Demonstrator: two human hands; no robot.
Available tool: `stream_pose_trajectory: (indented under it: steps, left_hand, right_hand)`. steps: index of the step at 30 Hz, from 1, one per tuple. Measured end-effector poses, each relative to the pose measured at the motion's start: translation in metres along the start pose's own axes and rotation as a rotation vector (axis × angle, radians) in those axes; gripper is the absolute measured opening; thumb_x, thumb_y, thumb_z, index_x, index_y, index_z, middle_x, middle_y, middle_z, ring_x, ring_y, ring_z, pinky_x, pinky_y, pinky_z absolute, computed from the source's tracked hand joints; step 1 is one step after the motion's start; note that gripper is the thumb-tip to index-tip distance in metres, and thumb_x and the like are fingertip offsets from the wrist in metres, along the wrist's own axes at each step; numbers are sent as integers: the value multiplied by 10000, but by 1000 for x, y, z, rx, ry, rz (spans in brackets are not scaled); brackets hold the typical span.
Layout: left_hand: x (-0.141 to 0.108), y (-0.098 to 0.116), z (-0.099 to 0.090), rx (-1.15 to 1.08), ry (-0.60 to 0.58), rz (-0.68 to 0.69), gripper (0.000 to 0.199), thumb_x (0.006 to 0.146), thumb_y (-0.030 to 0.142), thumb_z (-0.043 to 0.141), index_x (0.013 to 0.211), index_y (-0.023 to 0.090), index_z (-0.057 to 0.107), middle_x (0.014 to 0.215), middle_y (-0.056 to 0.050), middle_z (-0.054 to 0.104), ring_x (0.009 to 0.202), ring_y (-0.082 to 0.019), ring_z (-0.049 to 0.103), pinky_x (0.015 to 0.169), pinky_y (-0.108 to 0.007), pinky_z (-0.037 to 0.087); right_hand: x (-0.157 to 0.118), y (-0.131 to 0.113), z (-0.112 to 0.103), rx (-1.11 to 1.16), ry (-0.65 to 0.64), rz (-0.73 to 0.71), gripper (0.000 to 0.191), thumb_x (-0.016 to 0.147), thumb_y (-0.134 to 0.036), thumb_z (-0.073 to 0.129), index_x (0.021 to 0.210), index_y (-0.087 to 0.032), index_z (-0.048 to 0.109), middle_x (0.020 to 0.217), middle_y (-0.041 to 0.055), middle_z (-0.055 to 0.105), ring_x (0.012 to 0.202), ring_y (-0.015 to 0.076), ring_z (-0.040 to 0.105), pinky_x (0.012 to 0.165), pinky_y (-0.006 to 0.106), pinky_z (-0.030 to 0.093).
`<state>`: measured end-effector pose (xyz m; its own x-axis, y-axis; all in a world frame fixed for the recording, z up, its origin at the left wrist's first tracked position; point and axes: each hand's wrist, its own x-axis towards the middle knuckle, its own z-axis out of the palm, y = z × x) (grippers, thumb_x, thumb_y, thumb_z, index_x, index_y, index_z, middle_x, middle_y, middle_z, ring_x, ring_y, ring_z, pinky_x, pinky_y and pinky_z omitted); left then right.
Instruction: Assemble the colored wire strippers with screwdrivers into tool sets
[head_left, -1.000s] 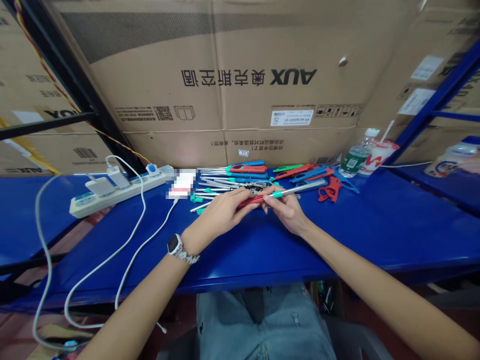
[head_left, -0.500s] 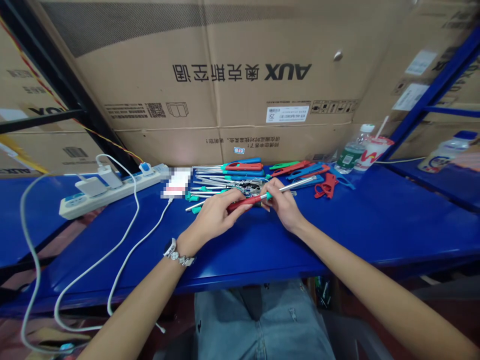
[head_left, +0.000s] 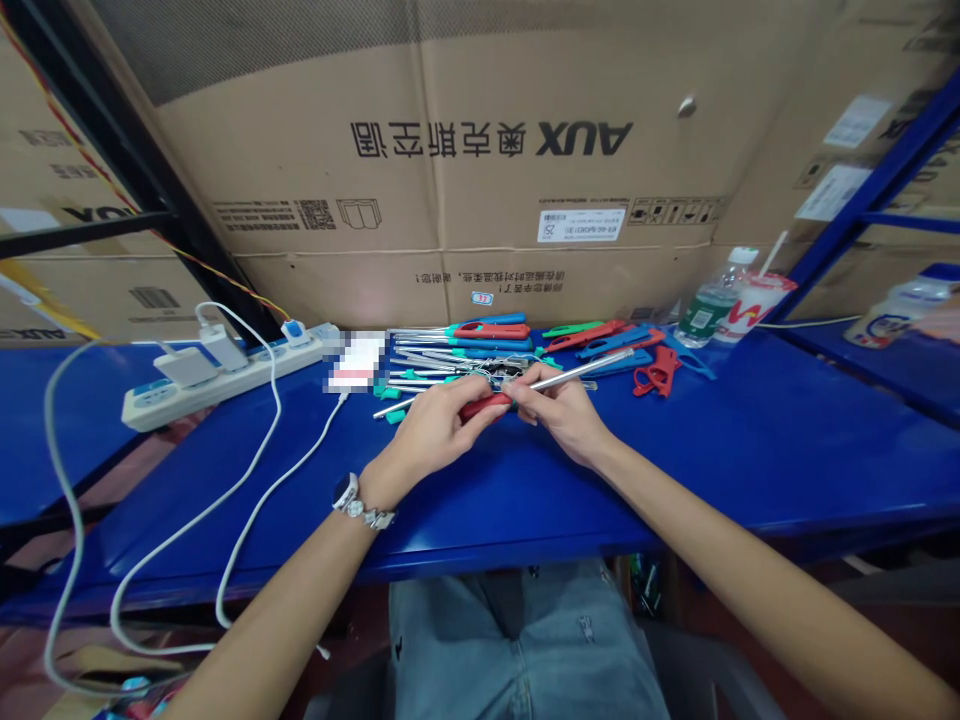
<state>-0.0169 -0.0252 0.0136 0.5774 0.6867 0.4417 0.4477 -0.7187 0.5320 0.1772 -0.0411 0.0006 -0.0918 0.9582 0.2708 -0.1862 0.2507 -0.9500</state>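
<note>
My left hand (head_left: pixel 433 425) is wrapped round a red handle (head_left: pixel 484 405) over the middle of the blue table. A silver metal tube (head_left: pixel 581 370) points up and to the right from the handle, and my right hand (head_left: pixel 566 415) pinches it close to where the two meet. The joint between them is hidden by my right fingers. Just behind my hands lie several metal tubes with green ends (head_left: pixel 409 376), some thin wires, and red and blue lighter-like pieces (head_left: pixel 491 330). More red, blue and green plastic shells (head_left: pixel 656 370) lie to the right.
A white power strip (head_left: pixel 225 375) with plugs and cables lies at the left, beside a blurred-out phone (head_left: pixel 358 362). A green-labelled bottle (head_left: pixel 709 310) and a red-and-white cup (head_left: pixel 750 305) stand at the back right. A large cardboard box (head_left: pixel 480 200) stands behind the table (head_left: pixel 465 500).
My right fingers have slid left, closer to my left hand. The green piece at the base of the tube, visible before, is now covered by them. The view has shifted slightly.
</note>
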Motion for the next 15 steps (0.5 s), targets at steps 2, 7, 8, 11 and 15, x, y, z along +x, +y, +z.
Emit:
stream_pose_trajectory:
  steps: [2,7,8,11,15]
  left_hand:
    - [2,1,0,-91,-18,-51,356,1020,464,562,793,191,570,677,21,607,540,-117,598,513,-229,436]
    - [6,4,1,-380,-51,-204,346,993,493,590,830,190,557,617,48,580,414,-96,585,413,-206,461]
    - [6,6,0,-417,-63,-230,350,985,499,598,824,192,551,587,53,564,397,-98,576,394,-203,459]
    - [6,11,-1,-495,-102,-298,385,959,540,621,806,197,536,524,62,531,371,-102,554,357,-200,457]
    - [7,16,-1,-568,-119,-337,439,931,598,640,796,196,529,525,59,532,369,-95,537,346,-196,449]
  right_hand:
    - [1,-1,2,24,2,2,405,705,-505,882,719,-208,607,528,-76,515,472,78,415,487,256,329]
    - [2,-2,5,108,59,-22,435,707,-560,859,838,-217,625,565,-65,569,493,95,458,504,267,386]
    - [2,-2,6,101,70,-37,436,698,-553,867,821,-215,621,572,-63,572,495,92,460,503,265,385]
    - [3,-2,6,78,55,-50,410,713,-525,866,771,-208,612,559,-65,557,494,87,466,502,257,382]
    - [5,-4,6,92,10,-19,407,724,-522,859,766,-201,613,520,-74,534,478,86,465,496,247,376]
